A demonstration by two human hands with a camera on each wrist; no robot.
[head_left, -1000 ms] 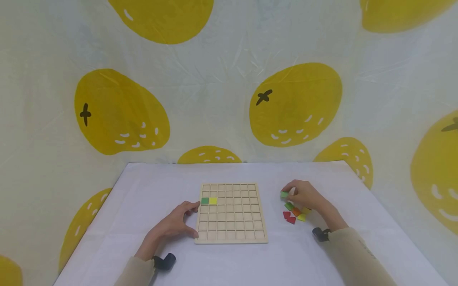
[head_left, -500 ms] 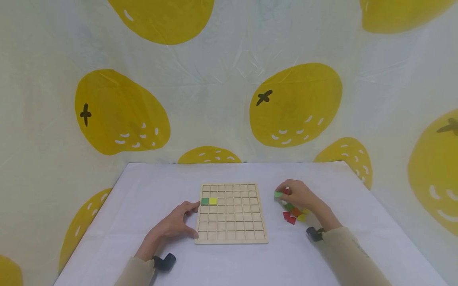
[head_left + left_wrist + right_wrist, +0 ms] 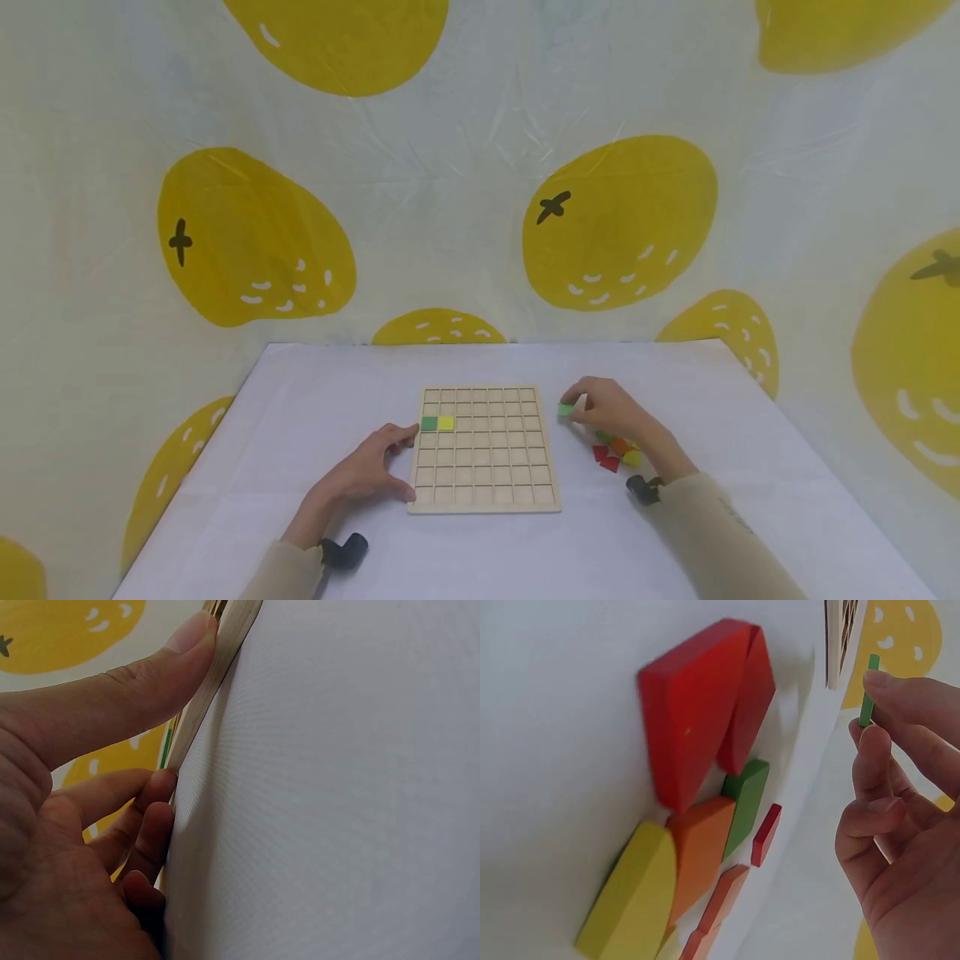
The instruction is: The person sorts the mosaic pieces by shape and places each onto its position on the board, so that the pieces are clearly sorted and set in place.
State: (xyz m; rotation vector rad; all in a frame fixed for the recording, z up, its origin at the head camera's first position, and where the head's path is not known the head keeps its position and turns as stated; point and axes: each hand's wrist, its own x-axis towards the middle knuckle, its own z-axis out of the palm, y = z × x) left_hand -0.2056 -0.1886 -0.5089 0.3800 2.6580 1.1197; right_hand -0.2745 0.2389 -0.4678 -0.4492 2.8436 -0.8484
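Observation:
A square wooden grid board lies on the white table. In its third row from the back, a green tile and a yellow tile sit side by side at the left end. My left hand rests against the board's left edge, thumb near the front corner and fingers further back. To the right of the board, my right hand pinches a light green tile between thumb and fingertips. The right wrist view shows that green tile edge-on, clear of the table.
Loose pieces lie right of the board, partly hidden by the right arm. Up close they include red pieces, an orange piece, a green piece and a yellow piece. A fruit-patterned cloth hangs behind the table.
My right hand has carried the light green tile leftward from the loose pieces to close beside the board. The left hand and the board have stayed put.

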